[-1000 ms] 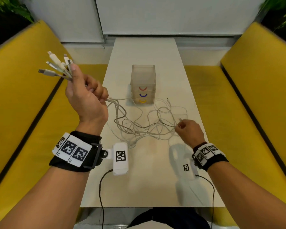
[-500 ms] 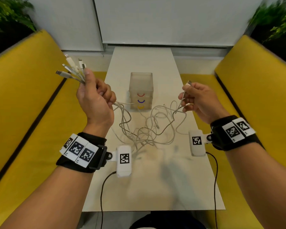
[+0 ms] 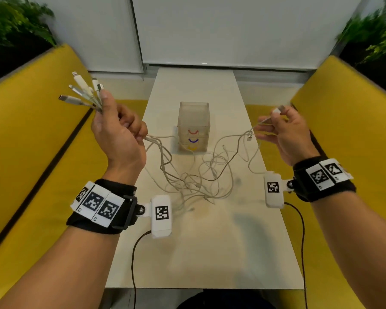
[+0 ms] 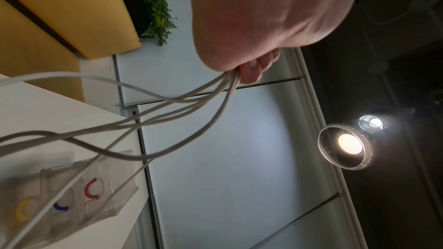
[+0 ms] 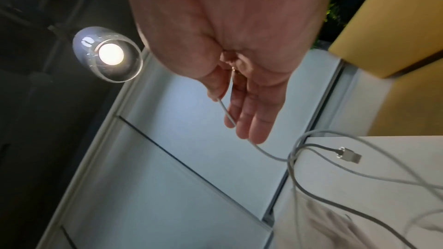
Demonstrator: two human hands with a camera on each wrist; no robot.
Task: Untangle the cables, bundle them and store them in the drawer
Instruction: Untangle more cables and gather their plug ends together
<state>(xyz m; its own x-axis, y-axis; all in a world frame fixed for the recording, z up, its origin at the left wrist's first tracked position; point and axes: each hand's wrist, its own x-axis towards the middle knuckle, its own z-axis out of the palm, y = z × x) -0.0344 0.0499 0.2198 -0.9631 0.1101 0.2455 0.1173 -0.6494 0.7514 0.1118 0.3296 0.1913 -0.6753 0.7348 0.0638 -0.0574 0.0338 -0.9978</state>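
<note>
Limp, light white cables (image 3: 198,175) snag easily, so we grip near plugs: our left hand (image 3: 118,139) clutches five, right hand (image 3: 285,132) apparently pinches one.

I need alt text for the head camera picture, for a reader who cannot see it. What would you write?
Over a white table, the left hand grips a bunch of white cables, plugs fanned out above it, while the right hand pinches one cable end. The cables sag into a tangle before a small clear drawer unit, between yellow benches.
</note>
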